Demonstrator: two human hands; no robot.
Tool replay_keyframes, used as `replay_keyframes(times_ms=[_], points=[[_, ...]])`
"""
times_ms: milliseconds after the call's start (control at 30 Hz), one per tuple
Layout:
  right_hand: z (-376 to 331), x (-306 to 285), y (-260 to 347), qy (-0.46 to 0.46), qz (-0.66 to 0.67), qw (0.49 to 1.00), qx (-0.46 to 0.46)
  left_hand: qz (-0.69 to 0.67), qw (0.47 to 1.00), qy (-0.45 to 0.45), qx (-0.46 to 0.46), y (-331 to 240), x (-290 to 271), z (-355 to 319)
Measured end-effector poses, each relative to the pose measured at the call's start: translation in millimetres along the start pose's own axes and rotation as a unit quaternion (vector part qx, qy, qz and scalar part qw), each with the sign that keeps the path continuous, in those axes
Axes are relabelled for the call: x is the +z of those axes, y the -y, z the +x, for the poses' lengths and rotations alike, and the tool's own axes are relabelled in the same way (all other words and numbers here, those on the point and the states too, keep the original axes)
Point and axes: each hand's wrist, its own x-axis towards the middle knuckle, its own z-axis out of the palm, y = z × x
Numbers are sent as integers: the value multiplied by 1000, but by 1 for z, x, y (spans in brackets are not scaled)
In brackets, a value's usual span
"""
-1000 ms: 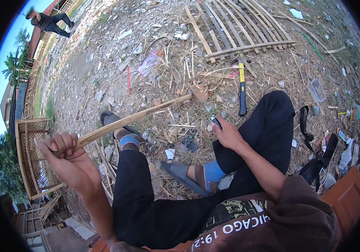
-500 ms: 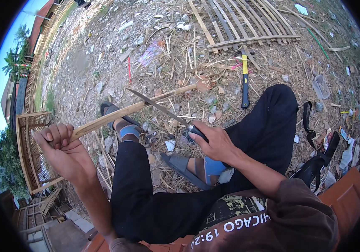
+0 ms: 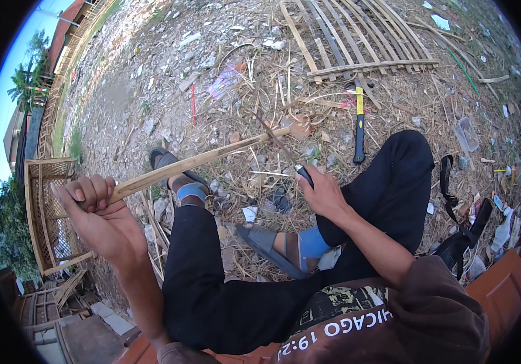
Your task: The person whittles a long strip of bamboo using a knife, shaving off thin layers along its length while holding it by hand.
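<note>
My left hand [image 3: 104,212] is closed round the near end of a pale bamboo strip [image 3: 194,162], which slants away to the right over the ground. In my right hand [image 3: 324,195] is a knife [image 3: 282,146] with a black handle, gripped with its blade pointing away and to the left. The blade lies across the strip close to its far end and seems to touch it. Whether it has cut into the strip I cannot tell.
Beyond my right knee lies a hammer [image 3: 359,124] with a yellow and black handle. A slatted bamboo panel [image 3: 370,64] rests farther off. A woven bamboo frame [image 3: 34,218] stands at the left, and a black strap bag [image 3: 455,247] lies at the right. Straw and rubble litter the ground.
The knife has slid along the strip toward its far end as my right hand moved away and to the right. My left hand keeps its hold, shifted slightly right.
</note>
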Motion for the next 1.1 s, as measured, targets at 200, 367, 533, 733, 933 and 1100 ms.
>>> replay_keyframes(times_ms=[200, 367, 533, 733, 933, 1100], points=[[-3, 1, -16, -31, -2, 999, -6, -8, 1000, 10, 0, 5, 0, 1], [-3, -27, 19, 56, 32, 998, 20, -10, 1000, 20, 5, 8, -8, 1], [1, -10, -27, -27, 56, 998, -25, -3, 1000, 3, 10, 8, 5, 0], [-12, -27, 18, 51, 89, 994, -24, -9, 1000, 26, 12, 7, -1, 2], [14, -28, -14, 50, 5, 992, 114, -16, 999, 43, 17, 5, -2, 2], [2, -11, -37, 13, 54, 998, 34, -15, 999, 39, 17, 9, 3, 4]])
